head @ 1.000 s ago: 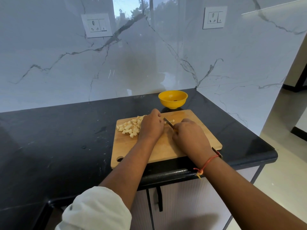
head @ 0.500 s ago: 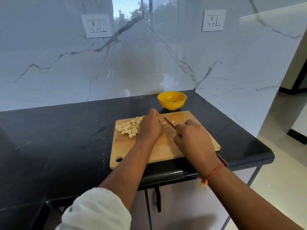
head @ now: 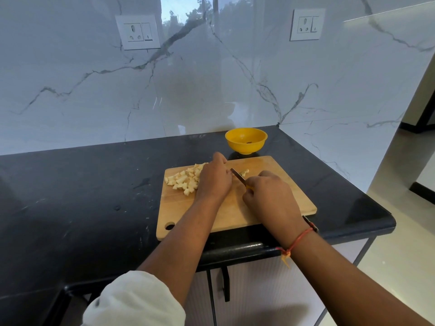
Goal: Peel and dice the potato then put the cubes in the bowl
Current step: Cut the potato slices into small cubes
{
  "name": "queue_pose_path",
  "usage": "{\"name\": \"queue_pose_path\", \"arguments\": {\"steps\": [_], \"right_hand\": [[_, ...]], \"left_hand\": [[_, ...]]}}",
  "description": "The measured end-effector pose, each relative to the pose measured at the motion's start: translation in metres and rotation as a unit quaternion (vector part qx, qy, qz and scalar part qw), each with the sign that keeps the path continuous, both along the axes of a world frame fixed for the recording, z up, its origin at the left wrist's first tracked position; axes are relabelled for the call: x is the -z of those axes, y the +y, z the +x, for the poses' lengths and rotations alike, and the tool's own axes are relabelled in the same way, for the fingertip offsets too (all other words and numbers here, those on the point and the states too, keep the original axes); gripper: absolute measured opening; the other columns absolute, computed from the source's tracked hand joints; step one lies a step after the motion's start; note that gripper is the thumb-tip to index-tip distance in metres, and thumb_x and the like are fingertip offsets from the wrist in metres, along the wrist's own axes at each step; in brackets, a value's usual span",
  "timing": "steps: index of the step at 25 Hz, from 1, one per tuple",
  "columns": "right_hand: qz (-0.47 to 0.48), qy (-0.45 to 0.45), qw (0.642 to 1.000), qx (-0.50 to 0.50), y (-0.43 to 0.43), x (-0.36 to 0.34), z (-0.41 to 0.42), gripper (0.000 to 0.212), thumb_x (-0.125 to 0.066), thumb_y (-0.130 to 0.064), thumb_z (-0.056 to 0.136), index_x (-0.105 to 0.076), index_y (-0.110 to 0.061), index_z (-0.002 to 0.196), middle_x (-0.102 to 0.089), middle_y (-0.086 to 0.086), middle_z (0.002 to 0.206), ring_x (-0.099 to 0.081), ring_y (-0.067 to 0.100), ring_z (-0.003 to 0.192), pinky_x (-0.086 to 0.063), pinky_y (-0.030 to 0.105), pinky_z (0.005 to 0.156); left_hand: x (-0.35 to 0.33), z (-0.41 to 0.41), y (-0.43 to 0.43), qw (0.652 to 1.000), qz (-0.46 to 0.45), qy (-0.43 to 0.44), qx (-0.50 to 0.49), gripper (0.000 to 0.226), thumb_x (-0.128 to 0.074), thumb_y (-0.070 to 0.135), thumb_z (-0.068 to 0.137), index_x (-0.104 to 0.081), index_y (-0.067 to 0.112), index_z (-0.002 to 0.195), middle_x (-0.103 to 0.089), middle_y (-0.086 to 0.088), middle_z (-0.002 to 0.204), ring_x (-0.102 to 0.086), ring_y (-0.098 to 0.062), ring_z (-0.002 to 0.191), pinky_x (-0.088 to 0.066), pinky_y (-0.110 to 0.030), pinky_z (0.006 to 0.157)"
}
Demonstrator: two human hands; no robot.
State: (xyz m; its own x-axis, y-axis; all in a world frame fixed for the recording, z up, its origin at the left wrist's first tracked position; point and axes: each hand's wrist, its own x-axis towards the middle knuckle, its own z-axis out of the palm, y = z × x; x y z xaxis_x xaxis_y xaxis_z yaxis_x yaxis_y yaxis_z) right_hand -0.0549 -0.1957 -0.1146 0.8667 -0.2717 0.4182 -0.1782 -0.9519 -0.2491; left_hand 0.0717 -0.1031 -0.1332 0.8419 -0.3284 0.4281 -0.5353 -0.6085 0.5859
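Observation:
A wooden cutting board lies on the black counter. A heap of pale potato cubes sits at its far left. My left hand rests knuckles-up just right of the heap, its fingers curled down over a small potato piece that shows past them. My right hand grips the yellow handle of a knife, whose blade points away from me and lies against that piece. The yellow bowl stands just beyond the board's far edge, with only a small dark speck in it.
The black counter runs left from the board and ends in a rounded edge on the right. A marble wall with two sockets stands behind. Below the counter edge is a cabinet door with a dark handle.
My right hand has drawn back a little toward me with the knife, so more of the blade shows. My left hand stays by the cube heap.

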Motion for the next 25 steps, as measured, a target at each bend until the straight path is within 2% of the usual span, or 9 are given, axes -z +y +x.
{"name": "queue_pose_path", "arguments": {"steps": [2, 9, 15, 22, 25], "right_hand": [[0.000, 0.004, 1.000, 0.005, 0.001, 0.000, 0.005, 0.023, -0.050, -0.029, 0.099, -0.071, -0.024, 0.108, -0.052, -0.004, 0.091, -0.052, 0.009, 0.074, -0.043, 0.021, 0.063], [0.003, 0.021, 1.000, -0.004, 0.001, -0.003, 0.012, 0.024, -0.049, -0.028, 0.100, -0.071, -0.022, 0.109, -0.053, -0.002, 0.093, -0.052, 0.010, 0.074, -0.042, 0.021, 0.064], [-0.003, 0.042, 0.999, -0.009, -0.006, -0.012, 0.009, 0.025, -0.054, -0.024, 0.097, -0.070, -0.024, 0.116, -0.057, -0.002, 0.094, -0.058, 0.013, 0.079, -0.056, 0.026, 0.075], [-0.036, 0.053, 0.998, -0.017, -0.005, -0.013, 0.006, 0.024, -0.056, -0.025, 0.098, -0.070, -0.025, 0.117, -0.057, -0.002, 0.096, -0.060, 0.014, 0.080, -0.057, 0.027, 0.076], [-0.079, 0.045, 0.996, -0.024, -0.007, -0.013, -0.002, 0.025, -0.056, -0.025, 0.098, -0.070, -0.029, 0.118, -0.058, -0.004, 0.101, -0.058, 0.013, 0.084, -0.058, 0.028, 0.075]], "left_hand": [[0.001, 0.001, 0.000, 1.000, 0.000, 0.000, -0.001, 0.022, -0.064, 0.015, 0.096, -0.050, 0.019, 0.112, -0.067, 0.003, 0.086, -0.063, -0.011, 0.078, -0.057, -0.032, 0.072], [0.000, 0.000, 0.000, 1.000, 0.005, -0.007, 0.005, 0.021, -0.063, 0.013, 0.096, -0.050, 0.019, 0.111, -0.066, 0.003, 0.083, -0.063, -0.010, 0.074, -0.057, -0.032, 0.070], [0.000, 0.000, -0.001, 1.000, 0.006, -0.008, -0.003, 0.021, -0.064, 0.014, 0.096, -0.049, 0.020, 0.109, -0.067, 0.003, 0.086, -0.063, -0.010, 0.077, -0.057, -0.031, 0.072], [-0.001, -0.001, -0.001, 1.000, 0.007, -0.002, -0.007, 0.020, -0.065, 0.015, 0.096, -0.051, 0.019, 0.109, -0.066, 0.004, 0.086, -0.062, -0.009, 0.077, -0.054, -0.026, 0.069], [0.000, 0.000, -0.002, 1.000, 0.010, -0.002, -0.008, 0.020, -0.064, 0.013, 0.096, -0.050, 0.020, 0.109, -0.066, 0.003, 0.085, -0.063, -0.011, 0.077, -0.056, -0.029, 0.071]]}}
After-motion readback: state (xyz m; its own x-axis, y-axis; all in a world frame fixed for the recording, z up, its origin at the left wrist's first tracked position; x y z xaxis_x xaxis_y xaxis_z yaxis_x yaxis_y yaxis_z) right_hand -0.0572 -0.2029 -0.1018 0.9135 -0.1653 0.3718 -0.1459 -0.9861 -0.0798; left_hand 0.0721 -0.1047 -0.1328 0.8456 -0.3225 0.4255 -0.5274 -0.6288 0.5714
